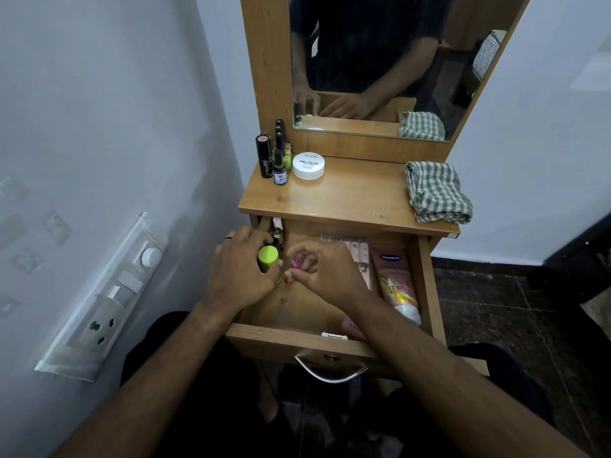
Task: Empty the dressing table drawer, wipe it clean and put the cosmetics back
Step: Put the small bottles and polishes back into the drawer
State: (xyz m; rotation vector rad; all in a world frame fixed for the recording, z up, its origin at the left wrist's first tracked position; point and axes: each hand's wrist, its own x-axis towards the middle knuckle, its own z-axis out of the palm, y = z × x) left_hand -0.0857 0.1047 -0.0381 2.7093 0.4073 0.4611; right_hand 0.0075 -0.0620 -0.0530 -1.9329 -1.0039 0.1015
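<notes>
The wooden drawer (426, 285) stands pulled open below the table top. My left hand (236, 276) is inside it at the left, closed around a lime-green capped bottle (267, 257). My right hand (325, 272) is beside it, fingers pinching a small pink bottle (296, 263), with a red-capped one (288, 279) just below. A dark bottle (277, 233) stands at the drawer's back left. Pale pink tubes (358, 251) and a Vaseline tube (395, 282) lie on the right side.
On the table top (350, 196) stand a black lipstick (264, 155), several dark nail polish bottles (279, 166) and a white nail polish remover jar (308, 165). A folded checked cloth (436, 191) lies at the right. A mirror (373, 61) rises behind; wall switches (109, 299) at left.
</notes>
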